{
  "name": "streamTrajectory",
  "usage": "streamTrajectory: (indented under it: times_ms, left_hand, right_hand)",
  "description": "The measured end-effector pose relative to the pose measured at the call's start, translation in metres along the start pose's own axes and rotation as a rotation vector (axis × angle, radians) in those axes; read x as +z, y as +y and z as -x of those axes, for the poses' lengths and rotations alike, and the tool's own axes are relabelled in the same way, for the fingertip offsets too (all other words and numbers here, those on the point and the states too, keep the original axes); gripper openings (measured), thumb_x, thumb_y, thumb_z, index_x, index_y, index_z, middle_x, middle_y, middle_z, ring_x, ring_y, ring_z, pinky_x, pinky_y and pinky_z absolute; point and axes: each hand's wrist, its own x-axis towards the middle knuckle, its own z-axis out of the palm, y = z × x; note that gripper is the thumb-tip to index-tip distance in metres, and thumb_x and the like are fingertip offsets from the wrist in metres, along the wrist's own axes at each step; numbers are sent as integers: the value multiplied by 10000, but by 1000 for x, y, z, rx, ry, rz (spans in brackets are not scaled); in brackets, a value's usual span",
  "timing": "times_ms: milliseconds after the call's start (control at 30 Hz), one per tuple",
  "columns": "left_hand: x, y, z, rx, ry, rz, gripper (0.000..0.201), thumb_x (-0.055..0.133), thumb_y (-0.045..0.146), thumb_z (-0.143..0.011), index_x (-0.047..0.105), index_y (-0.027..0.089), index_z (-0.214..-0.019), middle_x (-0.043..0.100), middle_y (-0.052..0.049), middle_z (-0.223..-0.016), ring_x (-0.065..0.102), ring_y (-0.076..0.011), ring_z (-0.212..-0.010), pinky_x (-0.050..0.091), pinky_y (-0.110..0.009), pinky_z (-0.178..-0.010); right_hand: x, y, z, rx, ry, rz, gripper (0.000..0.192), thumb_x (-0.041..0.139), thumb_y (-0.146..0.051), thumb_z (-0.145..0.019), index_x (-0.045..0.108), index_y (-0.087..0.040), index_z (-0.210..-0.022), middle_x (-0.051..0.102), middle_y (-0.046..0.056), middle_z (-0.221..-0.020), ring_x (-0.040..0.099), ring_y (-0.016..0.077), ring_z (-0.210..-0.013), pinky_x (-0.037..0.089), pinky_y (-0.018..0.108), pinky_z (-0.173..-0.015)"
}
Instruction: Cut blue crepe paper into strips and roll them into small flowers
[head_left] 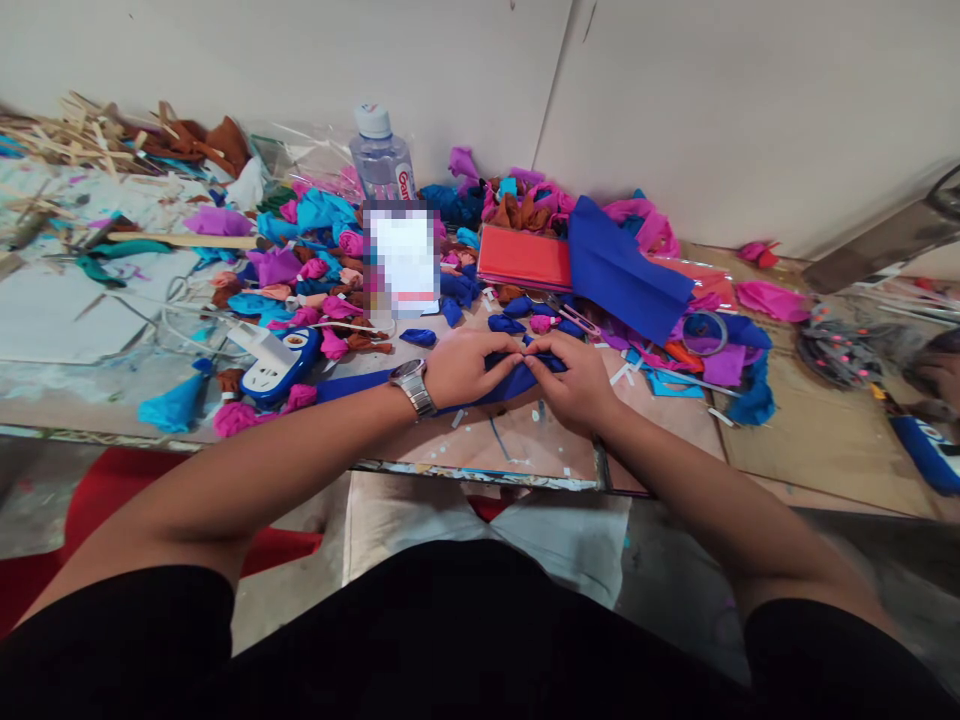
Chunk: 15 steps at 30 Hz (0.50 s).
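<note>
My left hand (pixel 466 370), with a metal watch (pixel 412 388) at its wrist, pinches a dark blue piece of thin cloth or paper (pixel 517 384) near the table's front edge. From the other side my right hand (pixel 571 380) pinches the same piece, and the two sets of fingertips meet. Part of the blue piece is hidden under my fingers. Another blue strip (pixel 352 384) shows beside my left forearm. Small twisted blue bundles (pixel 507 324) lie just beyond my hands, close to a pink-handled tool (pixel 577 318).
A bottle (pixel 381 165) stands behind a blurred-out upright rectangle (pixel 405 262). Heaped coloured bundles (pixel 300 290) surround it. A red box (pixel 525 257) and a large blue sheet (pixel 626 268) lie behind my hands. At left are a power strip (pixel 279 372) with cables and wooden sticks (pixel 90 140).
</note>
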Motion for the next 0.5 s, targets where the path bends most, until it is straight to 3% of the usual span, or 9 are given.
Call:
streamTrajectory:
  times_ms: [500]
  left_hand:
    - [1,-3,-1,7,-25,-36,339,536,452,-1048,797,248,-1116,834,-21,-1066,778,-219,-964,538,-339,-841]
  right_hand:
    - [1,2,-1,14,-34,39,83,584,-278,-983,649,-228,-970,717,62,-945,666,247,-891,489,383,-818]
